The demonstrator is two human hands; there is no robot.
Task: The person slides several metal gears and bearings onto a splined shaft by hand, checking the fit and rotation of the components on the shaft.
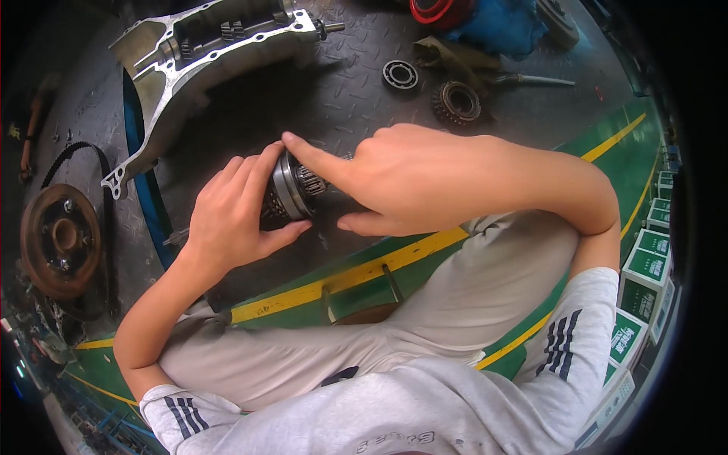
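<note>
A gear shaft with a smooth steel ring and a toothed or roller-like section lies low over the workbench. My left hand wraps round its left part, fingers over the top and thumb along the near side. From the right, my right hand reaches across the shaft's other end and hides it. Its index finger is stretched out, with the tip at the ring's upper edge beside my left fingertips. The right thumb stays apart below, and its other fingers are tucked out of sight.
Beyond my left hand stands an open metal gear housing. A ball bearing, a toothed ring gear, a brown rag and a blue cloth lie at the back right. A rusty wheel and black belt sit left.
</note>
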